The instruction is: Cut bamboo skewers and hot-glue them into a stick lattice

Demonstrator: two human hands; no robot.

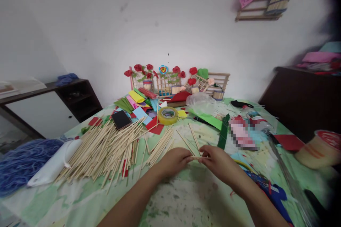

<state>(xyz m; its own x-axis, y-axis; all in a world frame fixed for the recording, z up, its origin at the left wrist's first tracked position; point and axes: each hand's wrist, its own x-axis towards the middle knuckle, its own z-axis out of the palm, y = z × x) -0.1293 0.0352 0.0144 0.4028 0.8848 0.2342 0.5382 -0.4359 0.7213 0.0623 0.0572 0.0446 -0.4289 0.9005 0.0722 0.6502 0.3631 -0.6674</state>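
My left hand (174, 162) and my right hand (216, 163) meet over the tablecloth, fingers pinched at the two ends of a thin wooden stick (195, 157) lying crosswise. Just beyond them, two more wooden sticks (185, 142) point away towards the back; whether they touch the crosswise one is hidden by my fingers. A small spread of sticks (162, 144) lies left of my left hand. Further left is a large heap of the same sticks (96, 149). Right of my right hand stretches a dark green strip (223, 132).
Behind the hands are a yellow tape roll (160, 116), a phone (121, 120) and coloured paper (135, 96). Stick frames with red paper flowers (170, 81) lean on the wall. Blue yarn (26, 163) lies left; a plastic bottle (257, 120) and a jar (317, 150) are right.
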